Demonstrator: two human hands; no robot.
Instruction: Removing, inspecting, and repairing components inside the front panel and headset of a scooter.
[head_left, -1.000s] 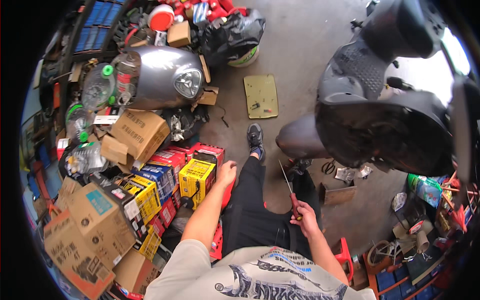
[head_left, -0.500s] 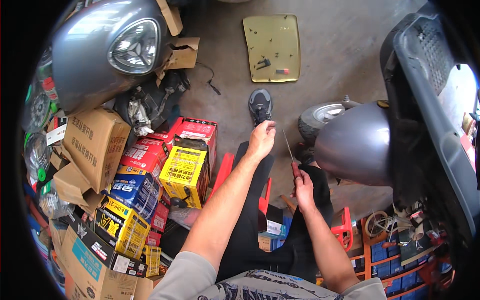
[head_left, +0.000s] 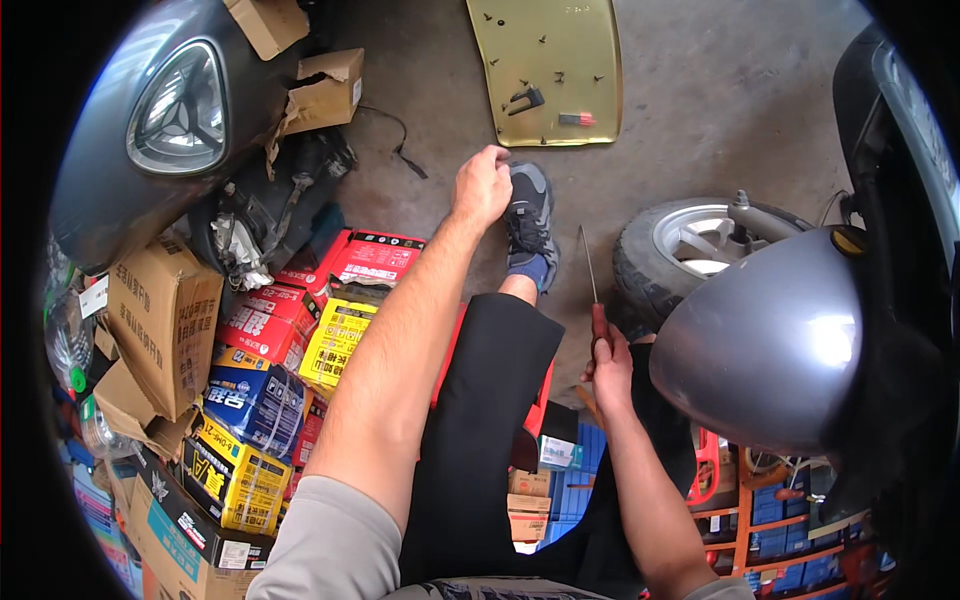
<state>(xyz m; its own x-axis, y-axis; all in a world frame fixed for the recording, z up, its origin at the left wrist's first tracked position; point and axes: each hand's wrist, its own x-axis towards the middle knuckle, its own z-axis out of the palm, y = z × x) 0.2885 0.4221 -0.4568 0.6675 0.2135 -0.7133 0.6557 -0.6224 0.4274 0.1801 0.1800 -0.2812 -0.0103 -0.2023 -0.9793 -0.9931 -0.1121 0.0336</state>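
Right hand [head_left: 611, 375]: grasps 1 screwdriver [head_left: 599, 320] by its red handle.
Screwdriver: shaft pointing forward, left of the wheel [head_left: 640, 250].
Left hand [head_left: 483, 187]: beside the shoe [head_left: 530, 215], fingers curled; cannot tell if it holds anything.
Tray [head_left: 580, 50]: on the floor [head_left: 410, 70], beyond the left hand, bearing small screws [head_left: 543, 40].

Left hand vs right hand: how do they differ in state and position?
Load: left hand shows no tool; right hand grips a screwdriver.
Position: left hand is higher in view, by the tray's near edge; right hand is lower, beside the grey fender.
Shared: both bare.
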